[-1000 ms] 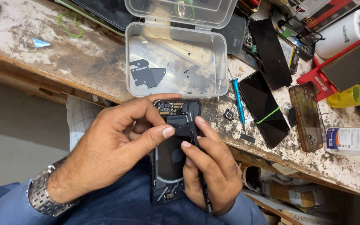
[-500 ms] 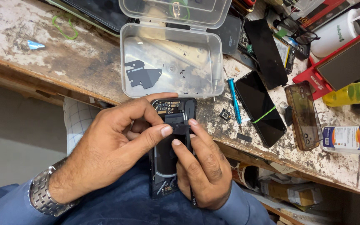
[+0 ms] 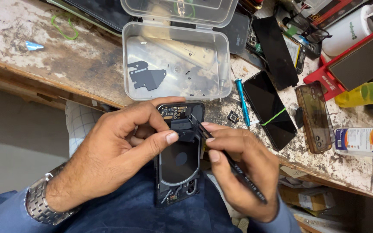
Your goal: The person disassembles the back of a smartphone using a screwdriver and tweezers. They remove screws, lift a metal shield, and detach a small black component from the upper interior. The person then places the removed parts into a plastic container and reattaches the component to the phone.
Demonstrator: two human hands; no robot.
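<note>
Left hand [image 3: 117, 149]: wrapped round the opened phone [image 3: 178, 155] from 9 o'clock, thumb and index pinching a small black cover piece [image 3: 182, 129] near the phone's top. Grip looked firm; steel watch [image 3: 39, 203] on the wrist.
Opened phone: held over the lap, just off the bench edge [image 3: 87, 92], back off, board and round coil bare.
Tweezers [image 3: 227, 157]: black, tips at the cover piece, coming in from 4 o'clock.
Right hand [image 3: 242, 168]: fingers closed round the tweezers, pen-style.
Risk 1: tips could slip & scratch the board or tear a flex, if pushed too hard.
Risk 2: cover piece could drop to the lap; nothing under it.
Clear box [image 3: 175, 64]: at 12 o'clock, lid open, tiny screws loose inside; a knock w/ the phone might spill them.
Blue screwdriver [image 3: 241, 101]: at 2 o'clock, beside two dark screens.
</note>
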